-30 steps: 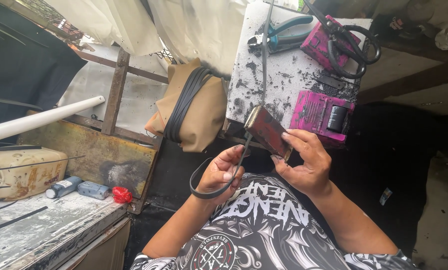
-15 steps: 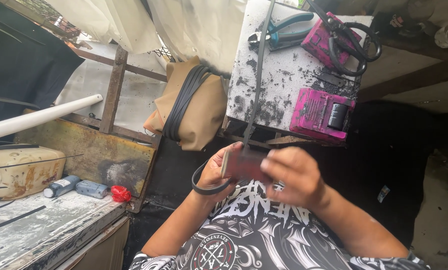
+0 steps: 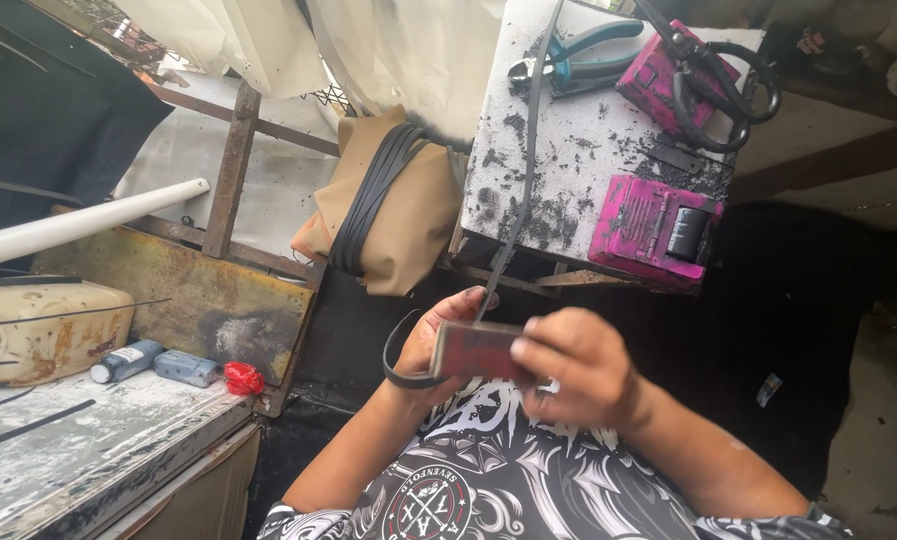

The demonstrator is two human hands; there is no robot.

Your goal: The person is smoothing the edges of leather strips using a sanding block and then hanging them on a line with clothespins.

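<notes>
Both my hands hold a small flat dark-red leather piece point(image 3: 476, 350) in front of my chest. My left hand point(image 3: 438, 338) grips its left end, with a thin black strap point(image 3: 516, 200) looping under that hand and running up over the white worktable point(image 3: 578, 150). My right hand point(image 3: 580, 366) covers the piece's right side with fingers curled over it.
On the worktable lie teal-handled pliers point(image 3: 568, 62), black scissors point(image 3: 713, 75) on a pink box, and a second pink box point(image 3: 653, 230). A tan bag with black straps point(image 3: 393, 205) hangs left of it. At left are a bench point(image 3: 78, 440), small bottles point(image 3: 153, 365) and a yellowish can point(image 3: 38, 325).
The dark-red piece came down from an upright tilt near the table edge to lie flat between my hands. My right hand slid over its right side.
</notes>
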